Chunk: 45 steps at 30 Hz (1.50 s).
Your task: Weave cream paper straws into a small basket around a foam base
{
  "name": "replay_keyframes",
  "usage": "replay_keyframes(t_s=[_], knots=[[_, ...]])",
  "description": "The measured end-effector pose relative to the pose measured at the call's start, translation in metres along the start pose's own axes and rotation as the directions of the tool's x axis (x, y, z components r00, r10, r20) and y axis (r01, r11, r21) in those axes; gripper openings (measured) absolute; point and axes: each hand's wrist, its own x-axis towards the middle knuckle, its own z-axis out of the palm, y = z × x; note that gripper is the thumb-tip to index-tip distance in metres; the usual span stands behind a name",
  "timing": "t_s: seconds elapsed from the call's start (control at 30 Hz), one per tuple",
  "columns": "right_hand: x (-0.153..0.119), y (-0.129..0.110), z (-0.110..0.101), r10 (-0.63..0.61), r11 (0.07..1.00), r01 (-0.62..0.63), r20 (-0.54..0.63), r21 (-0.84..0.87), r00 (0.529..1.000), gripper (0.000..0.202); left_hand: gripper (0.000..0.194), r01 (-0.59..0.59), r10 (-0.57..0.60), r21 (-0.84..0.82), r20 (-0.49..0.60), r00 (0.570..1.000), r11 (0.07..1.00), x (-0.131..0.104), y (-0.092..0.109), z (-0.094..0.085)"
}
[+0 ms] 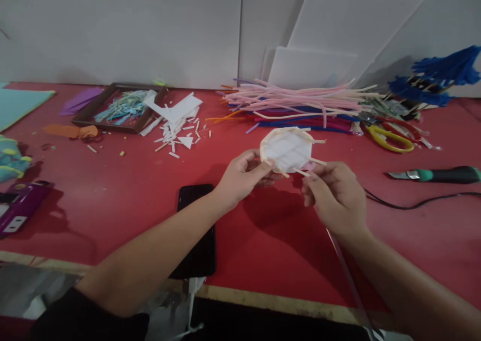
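Observation:
A round white disc (pixel 287 150) with a pale rim and several short cream sticks poking out of its edge is held above the red table. My left hand (pixel 250 173) pinches its left edge, thumb on top and fingers beneath. At the lower right edge, my right hand (pixel 334 193) has its thumb and fingers closed by the sticks, with a bit of pink showing there. A long thin pale strip (pixel 347 271) runs down from under my right hand toward the table's front edge; its upper end is hidden by the hand.
Behind the disc lies a bundle of pink fuzzy stems (pixel 293 100). Yellow-handled scissors (pixel 389 138) and a utility knife (pixel 436 175) lie to the right. A black phone (pixel 199 246) is under my left forearm. White scraps (pixel 176 125) and a brown tray (pixel 108 125) sit back left.

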Motion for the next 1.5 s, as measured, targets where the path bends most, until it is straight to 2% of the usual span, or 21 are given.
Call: replay_keyframes(t_s=[0.1, 0.2, 0.43, 0.8, 1.2, 1.37, 1.5], knots=[[0.007, 0.0, 0.003, 0.162, 0.984, -0.171, 0.138, 0.058, 0.977, 0.028, 0.043, -0.014, 0.014, -0.02, -0.008, 1.0, 1.0, -0.001, 0.001, 0.001], [0.008, -0.004, 0.003, 0.179, 0.976, -0.199, 0.205, 0.086, 0.962, 0.038, 0.044, 0.003, -0.003, -0.018, 0.004, 1.0, 1.0, -0.002, 0.002, 0.003], [0.005, -0.008, 0.002, 0.185, 0.963, -0.223, 0.227, 0.153, 0.956, 0.038, 0.045, 0.072, -0.07, -0.057, 0.033, 0.997, 0.996, -0.001, 0.002, 0.002], [0.006, -0.008, 0.004, 0.196, 0.918, -0.274, 0.274, 0.285, 0.942, 0.035, 0.042, -0.051, 0.063, -0.099, 0.114, 0.992, 0.994, -0.001, 0.001, 0.0], [0.007, -0.01, 0.004, 0.384, 0.731, -0.495, 0.317, 0.469, 0.867, 0.032, 0.046, -0.026, 0.029, -0.025, 0.11, 0.994, 0.999, -0.003, 0.004, 0.002], [0.007, -0.009, 0.006, 0.391, 0.765, -0.469, 0.261, 0.441, 0.883, 0.028, 0.038, 0.054, -0.053, -0.018, 0.061, 0.997, 0.998, -0.001, 0.005, 0.0], [0.005, -0.007, 0.007, 0.366, 0.81, -0.433, 0.234, 0.397, 0.9, 0.026, 0.062, 0.009, 0.001, -0.131, 0.079, 0.997, 0.991, 0.0, 0.005, -0.003]])
